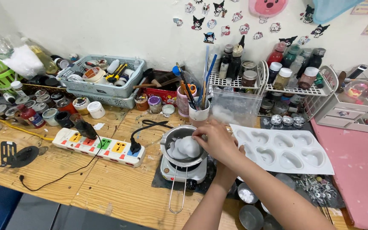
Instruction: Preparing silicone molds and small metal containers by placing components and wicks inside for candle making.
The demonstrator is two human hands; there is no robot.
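A couple of small round tins are seen nearest, by the forearm. Just past them, one hand, which one can't be told, is reached over a metal pot set on a little white hotplate, fingers pinched narrow on white wax chunks inside. A white heart mold is laid beside it, a power strip off left. Jars are lined along the wall.

Pot on hotplate, mould right.
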